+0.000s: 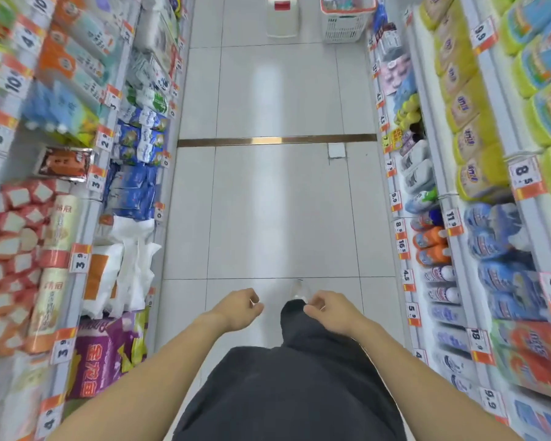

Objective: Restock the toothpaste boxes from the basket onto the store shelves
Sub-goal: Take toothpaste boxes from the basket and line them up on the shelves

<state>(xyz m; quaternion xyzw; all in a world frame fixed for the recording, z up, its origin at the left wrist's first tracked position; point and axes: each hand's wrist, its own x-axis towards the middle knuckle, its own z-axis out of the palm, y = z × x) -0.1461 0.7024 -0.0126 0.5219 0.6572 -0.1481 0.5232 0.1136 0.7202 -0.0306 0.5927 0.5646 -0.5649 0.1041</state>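
Basket (344, 17) at twelve o'clock, on the floor at the aisle's far end, its contents too blurred to identify, beside a white stool (282, 15). Left hand (237, 308) and right hand (326, 310), six o'clock, loosely curled, holding nothing. Shelf tags (522, 173) read 8.5, 9.9.

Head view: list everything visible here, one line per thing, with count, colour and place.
basket: one, white with red rim, on the floor at the far end, right of centre.
stool: one, white and red, left of the basket.
floor: pale tiles, with a metal strip across the aisle.
left shelves: tissue and paper packs, orange price tags.
right shelves: yellow and blue packs, bottles.
left hand: one, loosely curled, empty.
right hand: one, loosely curled, empty.
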